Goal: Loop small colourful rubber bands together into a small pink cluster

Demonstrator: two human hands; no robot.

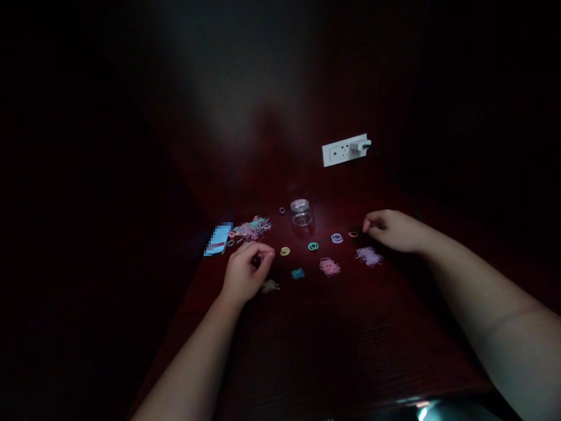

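Note:
My left hand point(248, 272) is closed, thumb and forefinger pinched, beside a pale yellow pile of small elastic hair bands point(270, 286). A few yellow bands point(285, 251) lie just right of its fingertips. My right hand point(391, 230) has its fingers curled together above the purple pile of bands point(369, 256). Near its fingertips lies an orange band point(353, 234). Whether either hand holds a band cannot be made out. Between the hands lie green bands point(312, 247), lilac bands point(336, 238), a teal pile point(297, 273) and a pink pile point(329, 266).
A mixed heap of coloured bands point(252, 229) lies behind my left hand, beside a lit phone point(218, 240). A transparent lidded jar point(301, 213) stands towards the wall, near a single band point(282, 210). A white wall socket point(345, 150) holds a plug. The dark red tabletop point(307, 345) is dimly lit.

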